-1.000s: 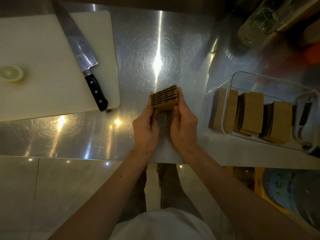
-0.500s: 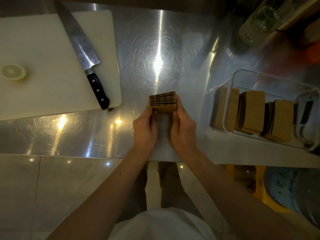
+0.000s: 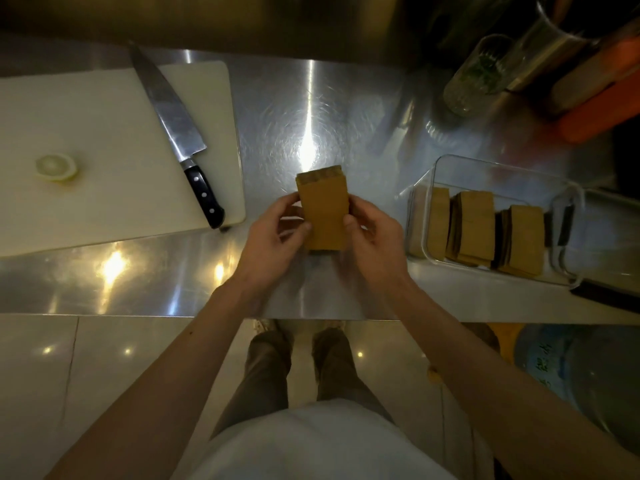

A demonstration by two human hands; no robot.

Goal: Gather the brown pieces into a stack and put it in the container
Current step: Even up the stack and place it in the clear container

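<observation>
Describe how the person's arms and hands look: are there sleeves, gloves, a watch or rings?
Both forearms are bare up to the frame's bottom edge; no sleeve shows. The left hand and the right hand wear no gloves, and no watch, bracelet or ring is visible. The fingernails look short. The light is dim, so small marks cannot be told.

Brown stack (image 3: 323, 213); white cutting board (image 3: 104, 133); black-handled knife (image 3: 180, 140); clear container (image 3: 433, 174).
</observation>
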